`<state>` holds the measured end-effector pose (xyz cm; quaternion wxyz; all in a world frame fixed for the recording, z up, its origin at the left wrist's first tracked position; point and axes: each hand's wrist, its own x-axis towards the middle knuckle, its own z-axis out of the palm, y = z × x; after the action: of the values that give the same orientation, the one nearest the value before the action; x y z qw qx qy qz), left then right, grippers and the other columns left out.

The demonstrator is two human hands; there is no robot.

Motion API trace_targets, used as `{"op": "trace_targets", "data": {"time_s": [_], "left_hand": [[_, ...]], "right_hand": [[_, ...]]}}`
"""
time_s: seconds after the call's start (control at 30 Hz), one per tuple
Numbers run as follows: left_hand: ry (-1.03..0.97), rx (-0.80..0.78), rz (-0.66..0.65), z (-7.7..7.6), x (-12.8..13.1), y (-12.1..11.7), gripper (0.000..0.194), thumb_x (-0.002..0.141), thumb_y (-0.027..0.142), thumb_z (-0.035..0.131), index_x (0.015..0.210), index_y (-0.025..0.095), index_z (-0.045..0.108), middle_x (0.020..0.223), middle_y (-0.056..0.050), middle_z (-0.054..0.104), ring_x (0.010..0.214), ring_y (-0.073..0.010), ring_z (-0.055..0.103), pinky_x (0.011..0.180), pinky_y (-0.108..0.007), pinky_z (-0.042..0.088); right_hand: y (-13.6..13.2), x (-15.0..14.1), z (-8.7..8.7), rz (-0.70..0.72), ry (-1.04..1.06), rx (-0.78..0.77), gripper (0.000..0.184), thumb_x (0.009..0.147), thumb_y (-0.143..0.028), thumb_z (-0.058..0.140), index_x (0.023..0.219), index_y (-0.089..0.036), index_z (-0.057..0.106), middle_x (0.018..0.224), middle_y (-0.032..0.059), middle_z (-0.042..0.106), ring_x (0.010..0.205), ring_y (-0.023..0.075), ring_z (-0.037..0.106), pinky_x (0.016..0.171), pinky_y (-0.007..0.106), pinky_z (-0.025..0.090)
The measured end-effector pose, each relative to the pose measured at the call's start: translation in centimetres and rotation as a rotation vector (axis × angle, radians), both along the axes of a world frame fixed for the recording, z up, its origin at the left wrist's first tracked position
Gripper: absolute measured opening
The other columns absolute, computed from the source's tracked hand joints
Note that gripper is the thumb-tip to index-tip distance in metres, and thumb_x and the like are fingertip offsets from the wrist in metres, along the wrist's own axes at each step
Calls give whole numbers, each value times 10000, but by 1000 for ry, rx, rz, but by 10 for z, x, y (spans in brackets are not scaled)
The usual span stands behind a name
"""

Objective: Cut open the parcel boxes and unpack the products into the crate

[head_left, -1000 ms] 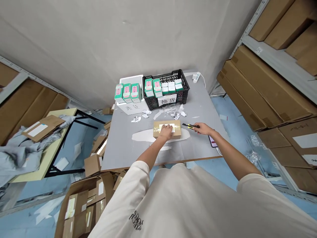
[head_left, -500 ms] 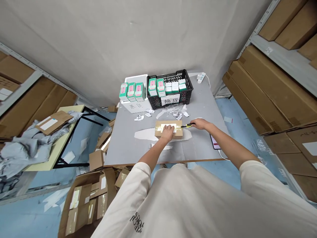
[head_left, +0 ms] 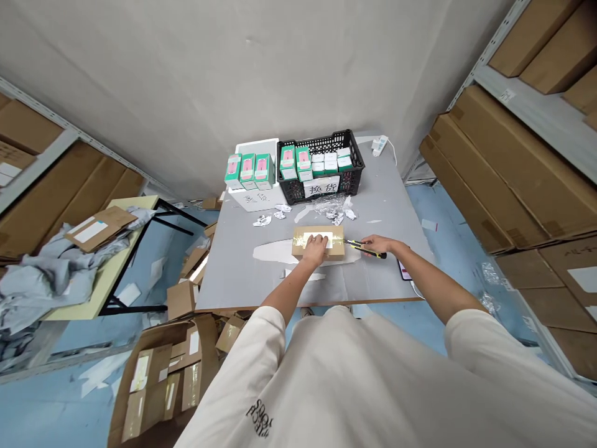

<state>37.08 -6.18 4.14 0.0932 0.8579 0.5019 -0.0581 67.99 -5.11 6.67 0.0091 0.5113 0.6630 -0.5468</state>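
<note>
A small taped cardboard box with a white label lies on the grey table in front of me. My left hand rests on top of it, fingers spread over the label. At the box's right end, my right hand is closed around a black and yellow utility knife. The knife's front end reaches the taped right edge of the box; whether the blade is in the tape I cannot tell. Under and around the box, pale torn patches mark the tabletop.
Behind the box stand a black crate and a white bin, both with green-and-white boxes. Crumpled paper and clear plastic lie before them. A phone is at right. A large carton of boxes stands lower left.
My right hand has shifted slightly down and right and turned, so more of the knife's handle shows. My left hand and the box stay in place.
</note>
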Motion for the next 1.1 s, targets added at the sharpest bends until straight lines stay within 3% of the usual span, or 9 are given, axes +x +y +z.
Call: {"op": "trace_targets", "data": {"time_s": [0.1,0.23,0.33,0.47,0.67,0.8,0.9,1.0,1.1], "left_hand": [[-6,9,1,-1,-1,2,706,835,308,753,1445,171,426,1359,-162,557,1334,-286,527,1245,-420,221],[-21,-18,11,2,-2,5,778,830,371,757,1497,228,385,1433,-147,520,1308,-305,553,1202,-422,297],[-57,10,54,9,0,10,755,923,466,635,1562,228,311,1557,-165,417,1250,-332,593,1136,-450,374],[-59,33,120,15,4,22,495,1028,307,444,1513,218,395,1567,-165,423,1180,-301,638,1054,-436,431],[-65,26,178,9,6,33,623,966,276,615,1532,250,356,1607,-174,385,1344,-337,517,1089,-470,387],[-63,-26,168,8,10,43,716,926,298,679,1551,266,332,1601,-183,381,1470,-356,352,1147,-525,298],[-42,-62,175,9,12,48,674,907,280,679,1516,250,390,1492,-183,487,1420,-349,388,1131,-534,301],[-49,-44,159,6,10,45,575,929,259,610,1482,233,453,1436,-179,537,1375,-343,430,1122,-541,312],[-110,26,103,-3,3,35,553,1001,276,452,1548,210,402,1553,-192,454,1450,-338,369,1162,-560,271]], "right_hand": [[-27,2,0,-56,77,-42,447,826,-645,644,864,-203,701,707,23,699,675,170,645,614,254,487],[-51,4,3,-303,112,-38,401,872,-605,608,904,-207,642,798,29,726,690,174,660,612,259,492],[-56,6,4,-407,93,16,368,911,-580,579,970,-218,615,847,35,739,670,170,655,569,247,477],[-54,3,1,-350,16,175,397,1012,-542,428,1071,-220,651,903,40,746,764,193,680,663,274,525],[-51,-9,-13,-162,-153,533,399,1017,-431,497,1344,-285,673,1223,69,715,1114,249,660,961,326,501],[-48,-14,-21,-87,-279,626,433,999,-386,561,1415,-301,648,1161,84,693,1045,246,666,915,304,491],[-46,-15,-23,-66,-312,647,430,995,-368,578,1415,-317,650,1165,80,674,1013,238,669,885,291,482],[-46,-17,-21,-71,-323,651,425,993,-351,583,1411,-323,655,1152,77,669,987,234,672,867,288,479],[-50,-24,-20,-113,-318,668,432,1001,-351,571,1424,-311,647,1144,81,666,992,235,671,870,292,483]]}}
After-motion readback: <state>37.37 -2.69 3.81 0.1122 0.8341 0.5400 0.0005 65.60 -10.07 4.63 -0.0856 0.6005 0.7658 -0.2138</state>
